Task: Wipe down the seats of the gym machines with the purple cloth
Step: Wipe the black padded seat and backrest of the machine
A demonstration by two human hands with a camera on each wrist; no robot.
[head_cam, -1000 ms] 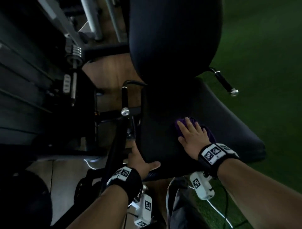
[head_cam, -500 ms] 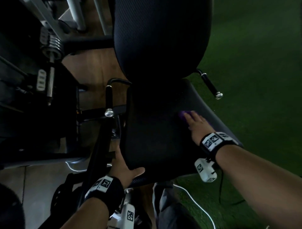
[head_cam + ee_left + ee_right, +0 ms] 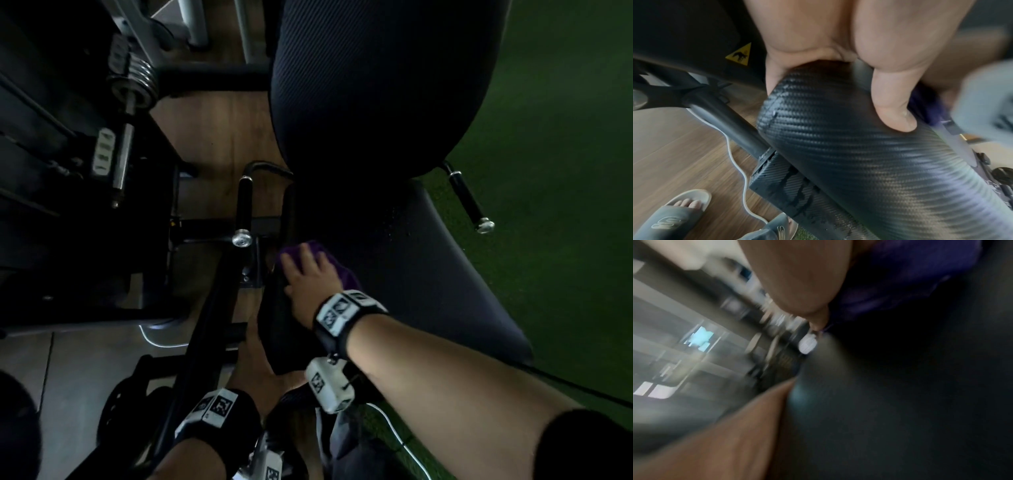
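Backrest (image 3: 376,85): black, top cut off by the frame. Seat (image 3: 428,291): black weave-textured pad, near corner behind the right forearm. Right hand (image 3: 313,277): fingers flat, pressing purple cloth (image 3: 347,274) onto the seat's left edge; cloth mostly covered, wrist view blurred. Left hand (image 3: 838,48): thumb (image 3: 894,104) over, fingers under the seat's front edge, gripping it.

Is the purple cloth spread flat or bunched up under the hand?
Bunched. The purple cloth shows as a crumpled lump around the right hand, which presses it onto the seat.
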